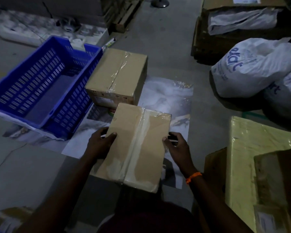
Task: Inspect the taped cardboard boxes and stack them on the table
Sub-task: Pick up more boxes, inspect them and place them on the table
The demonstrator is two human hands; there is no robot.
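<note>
The taped box (pixel 138 145) is at lower centre of the frame, held at both long edges. The left hand (pixel 101 143) clamps the left edge, with the thumb on the top face and the fingers curled round the side. The right hand (pixel 176 147) grips the right edge likewise. A tape strip (pixel 139 140) runs along the top. A second box (pixel 116 73) stands just above, its left edge beside the blue crate (pixel 71 106). Open floor lies right of both boxes, up to the white bags (pixel 252 68).

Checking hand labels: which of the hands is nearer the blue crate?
Left. The left hand grips the held box on the side facing the blue crate; the right hand grips the opposite side, farther away.
</note>
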